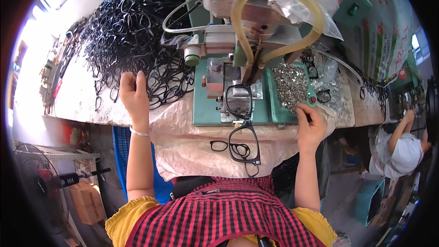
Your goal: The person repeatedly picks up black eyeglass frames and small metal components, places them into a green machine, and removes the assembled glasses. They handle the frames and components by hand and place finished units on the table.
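At the near edge of a big heap of black eyeglass frames (pixel 123 32), my left hand (pixel 135 96) has its fingers curled closed; what they hold, if anything, is hidden. My right hand (pixel 312 126) is pinched at the near corner of a green tray (pixel 274 105) filled with small shiny metal pieces (pixel 290 84). Whatever is between its fingertips is too small to make out. Between my hands, one black eyeglass frame (pixel 247 130) sits at the metal fixture of a green bench machine (pixel 206 105), one rim under the machine's tip and the other hanging over the near edge.
Several frames (pixel 238 148) lie on the pale cloth (pixel 183 142) over my lap. A yellowish hose (pixel 315 9) loops above the fixture. Clear plastic bags (pixel 327 75) lie right of the tray. A blue crate (pixel 121 155) stands below left; another person (pixel 398 151) sits far right.
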The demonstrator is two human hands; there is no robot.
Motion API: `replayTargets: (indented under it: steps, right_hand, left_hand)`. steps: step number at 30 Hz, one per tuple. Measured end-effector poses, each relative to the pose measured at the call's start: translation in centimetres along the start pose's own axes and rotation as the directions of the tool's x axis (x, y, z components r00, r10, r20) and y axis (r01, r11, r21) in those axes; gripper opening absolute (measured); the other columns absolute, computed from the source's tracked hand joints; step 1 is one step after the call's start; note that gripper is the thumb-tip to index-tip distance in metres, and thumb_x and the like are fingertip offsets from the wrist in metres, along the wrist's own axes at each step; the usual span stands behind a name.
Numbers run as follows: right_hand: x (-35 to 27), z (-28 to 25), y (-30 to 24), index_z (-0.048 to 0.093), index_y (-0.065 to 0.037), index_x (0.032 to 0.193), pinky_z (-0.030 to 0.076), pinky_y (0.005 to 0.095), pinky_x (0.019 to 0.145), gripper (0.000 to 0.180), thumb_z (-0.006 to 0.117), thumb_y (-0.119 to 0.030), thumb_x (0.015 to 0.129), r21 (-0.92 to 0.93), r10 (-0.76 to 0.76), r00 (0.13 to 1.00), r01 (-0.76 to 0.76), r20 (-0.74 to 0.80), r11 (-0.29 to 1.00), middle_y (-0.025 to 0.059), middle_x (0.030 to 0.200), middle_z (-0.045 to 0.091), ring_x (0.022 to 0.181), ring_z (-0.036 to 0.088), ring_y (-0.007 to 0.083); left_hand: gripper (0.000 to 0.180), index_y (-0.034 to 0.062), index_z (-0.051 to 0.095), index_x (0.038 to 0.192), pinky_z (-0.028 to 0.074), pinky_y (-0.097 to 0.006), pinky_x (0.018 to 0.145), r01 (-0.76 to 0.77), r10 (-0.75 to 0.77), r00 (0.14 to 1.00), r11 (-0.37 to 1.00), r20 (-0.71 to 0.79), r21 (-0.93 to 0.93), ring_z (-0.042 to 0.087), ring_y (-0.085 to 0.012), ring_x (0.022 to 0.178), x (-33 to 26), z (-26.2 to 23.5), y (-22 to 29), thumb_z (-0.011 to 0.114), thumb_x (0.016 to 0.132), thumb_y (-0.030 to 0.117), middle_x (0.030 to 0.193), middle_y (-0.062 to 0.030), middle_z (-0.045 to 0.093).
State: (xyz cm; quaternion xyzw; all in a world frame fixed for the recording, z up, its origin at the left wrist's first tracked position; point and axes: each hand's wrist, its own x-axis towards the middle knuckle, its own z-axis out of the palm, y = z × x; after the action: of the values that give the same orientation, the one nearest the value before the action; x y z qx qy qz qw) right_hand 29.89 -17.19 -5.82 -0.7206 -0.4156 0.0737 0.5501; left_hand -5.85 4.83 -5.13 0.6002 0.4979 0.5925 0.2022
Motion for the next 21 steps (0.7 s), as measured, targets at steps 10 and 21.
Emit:
replayTargets:
  steps: [10, 21]
  right_hand:
    - [2.8, 9.3, -7.5, 0.062, 0.001, 0.104, 0.051, 0.0309, 0.073, 0.025, 0.074, -0.002, 0.081, 0.237, -0.346, 0.933, 0.361, -0.102, 0.902, 0.0105, 0.09, 0.068, 0.081, 0.066, 0.0206]
    - [1.8, 9.5, -9.3, 0.054, 0.0, 0.115, 0.047, 0.0285, 0.09, 0.03, 0.067, 0.0, 0.089, 0.536, -0.221, 0.975, 0.196, -0.019, 0.821, 0.0096, 0.106, 0.07, 0.098, 0.063, 0.012]
  left_hand:
    - [0.011, 0.0026, 0.061, 0.104, 0.054, -0.026, 0.071, 0.406, -0.288, 0.913, 0.7, 0.288, -0.587, 0.067, -0.0151, 0.08, -4.4, 3.8, 1.7, 0.059, 0.1, 0.012, 0.093, -0.0048, 0.064]
    - [0.01, -0.0062, 0.058, 0.102, 0.062, -0.036, 0.081, -0.127, 0.388, 0.904, 0.645, 0.18, -0.754, 0.065, -0.0247, 0.091, -1.0, 4.9, 14.8, 0.055, 0.093, -0.009, 0.1, -0.0173, 0.063]
